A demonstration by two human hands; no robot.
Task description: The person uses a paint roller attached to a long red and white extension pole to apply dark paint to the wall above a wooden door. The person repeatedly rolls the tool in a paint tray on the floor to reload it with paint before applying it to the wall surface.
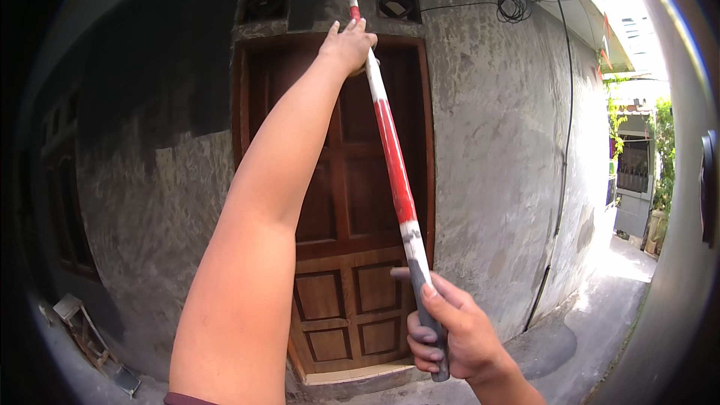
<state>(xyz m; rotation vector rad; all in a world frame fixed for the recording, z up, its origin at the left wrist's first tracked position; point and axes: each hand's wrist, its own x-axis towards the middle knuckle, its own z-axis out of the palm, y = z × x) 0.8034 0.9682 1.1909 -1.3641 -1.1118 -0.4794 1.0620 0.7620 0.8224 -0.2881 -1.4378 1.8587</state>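
A long pole with red and white bands slants up in front of a wooden panel door. Near its dark lower end, my right hand is wrapped round it. Higher up, my left hand reaches to the pole above the door's middle, with several fingers raised; its thumb side is at the shaft. The pole's far end, by the roof's underside, is too small to make out. Dark grey coating covers the upper left of the wall, while the plastered wall right of the door is lighter and blotchy.
Two vent openings sit above the door. A coiled black cable hangs at the upper right, and another cable runs down the wall. At the lower left stand a small wooden stand and a dark tray-like object. A paved path runs along the right.
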